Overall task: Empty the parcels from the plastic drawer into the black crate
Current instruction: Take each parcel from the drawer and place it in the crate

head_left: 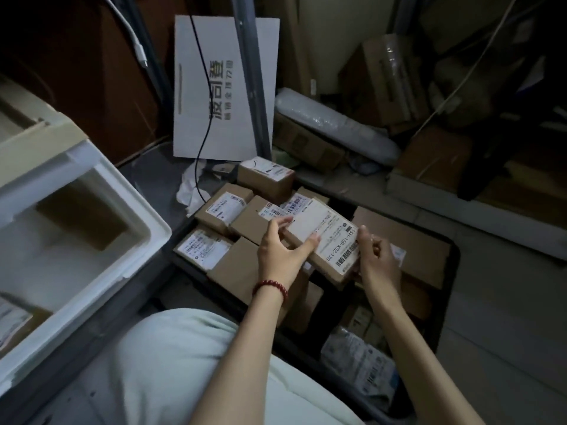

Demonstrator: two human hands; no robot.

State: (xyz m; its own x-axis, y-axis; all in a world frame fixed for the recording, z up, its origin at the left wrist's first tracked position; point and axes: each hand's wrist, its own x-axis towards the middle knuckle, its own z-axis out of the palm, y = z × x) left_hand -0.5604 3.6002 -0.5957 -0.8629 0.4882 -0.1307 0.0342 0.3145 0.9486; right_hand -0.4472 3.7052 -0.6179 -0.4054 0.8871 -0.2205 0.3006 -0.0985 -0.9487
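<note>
The labelled parcel [325,240] is held just above the heaped boxes in the black crate [451,289]. The left hand [280,253] pinches its far end and the right hand [379,262] grips its barcode end. It should probably be lowered flat, label up, rather than dropped, since the pile beneath looks uneven and could tip. The deepest free space seems to lie at the near side, where the contents sit lower. A large flat box [408,243] fills the right. The plastic drawer [147,222] stands open to the left, with what looks like one brown parcel [82,216] inside. The crate's rim and a black cable [204,142] behind it limit sideways movement.
</note>
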